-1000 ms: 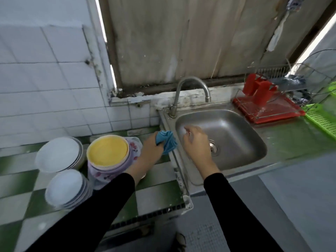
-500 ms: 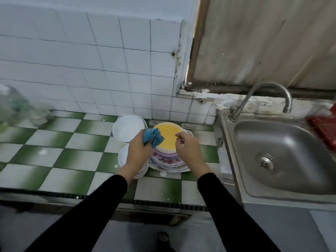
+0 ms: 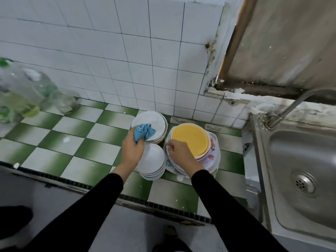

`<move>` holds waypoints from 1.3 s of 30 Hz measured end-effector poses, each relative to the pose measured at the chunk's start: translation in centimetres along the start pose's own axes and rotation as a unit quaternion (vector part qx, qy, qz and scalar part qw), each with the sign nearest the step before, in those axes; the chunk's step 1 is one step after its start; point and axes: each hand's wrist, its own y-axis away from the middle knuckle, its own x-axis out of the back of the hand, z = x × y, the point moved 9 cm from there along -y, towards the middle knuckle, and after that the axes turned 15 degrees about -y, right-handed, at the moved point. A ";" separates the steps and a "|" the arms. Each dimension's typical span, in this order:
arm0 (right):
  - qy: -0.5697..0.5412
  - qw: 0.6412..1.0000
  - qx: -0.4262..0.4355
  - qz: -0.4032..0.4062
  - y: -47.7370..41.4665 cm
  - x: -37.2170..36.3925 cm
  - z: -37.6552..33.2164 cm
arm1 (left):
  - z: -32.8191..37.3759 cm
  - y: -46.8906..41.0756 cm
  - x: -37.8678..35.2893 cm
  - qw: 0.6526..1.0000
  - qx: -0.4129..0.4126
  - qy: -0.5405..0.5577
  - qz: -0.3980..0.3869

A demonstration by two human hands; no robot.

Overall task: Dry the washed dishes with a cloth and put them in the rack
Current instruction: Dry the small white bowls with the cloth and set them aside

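Three stacks of dishes stand on the green-and-white checked counter [image 3: 60, 140]. A yellow plate [image 3: 190, 138] tops a stack of flowered plates [image 3: 211, 157]. To its left are a stack of white plates [image 3: 156, 122] at the back and a stack of white bowls [image 3: 153, 160] in front. My left hand [image 3: 131, 149] grips a bunched blue cloth [image 3: 143, 131] above the white stacks. My right hand [image 3: 179, 153] reaches the left rim of the flowered stack, fingertips curled at the rim of a plate there. The rack is out of view.
A steel sink [image 3: 298, 171] with a drain and a curved tap [image 3: 289, 108] lies to the right. Clear plastic bottles [image 3: 23, 91] stand at the far left of the counter. A white tiled wall [image 3: 127, 51] rises behind the dishes.
The view has swung left from the sink to the dish stacks. My right hand left the sink and came to the rim of the flowered stack. The left hand keeps the cloth.
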 end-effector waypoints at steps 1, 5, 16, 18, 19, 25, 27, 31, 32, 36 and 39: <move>0.006 1.000 -0.003 -0.012 -0.2 -0.7 0.0 | -0.3 -0.2 -0.1 1.000 0.004 0.002 -0.004; 0.055 0.997 -0.030 -0.049 -0.6 -3.3 0.3 | -1.3 -0.8 -0.2 0.999 0.023 0.024 -0.009; 0.187 0.979 -0.072 0.037 -0.5 -4.9 0.3 | -3.2 -1.8 -0.5 0.996 -0.008 0.062 -0.070; 0.189 0.977 -0.083 0.053 -0.2 -5.0 0.3 | -2.7 -2.4 -0.1 0.994 -0.041 0.061 -0.084; 0.188 0.976 -0.090 0.063 0.0 -4.9 0.2 | -2.5 -2.7 0.1 0.992 -0.055 0.060 -0.094; 0.170 0.970 -0.134 0.112 0.5 -4.5 0.4 | -2.2 -3.1 0.1 0.981 -0.098 0.057 -0.155; 0.175 0.968 -0.142 0.112 0.7 -4.5 0.4 | -2.5 -3.0 0.1 0.978 -0.111 0.059 -0.164; 0.196 0.963 -0.144 0.112 0.9 -4.3 -0.2 | -2.9 -2.7 -0.1 0.975 -0.116 0.060 -0.180; 0.207 0.962 -0.141 0.112 1.0 -4.2 -0.4 | -2.9 -2.6 -0.2 0.975 -0.115 0.061 -0.182; 0.239 0.954 -0.145 0.111 1.0 -3.9 -0.7 | -2.9 -2.6 -0.1 0.977 -0.106 0.071 -0.172; 0.228 0.957 -0.135 0.114 0.5 -3.3 -0.9 | -3.3 -3.0 -0.1 0.982 -0.089 0.069 -0.148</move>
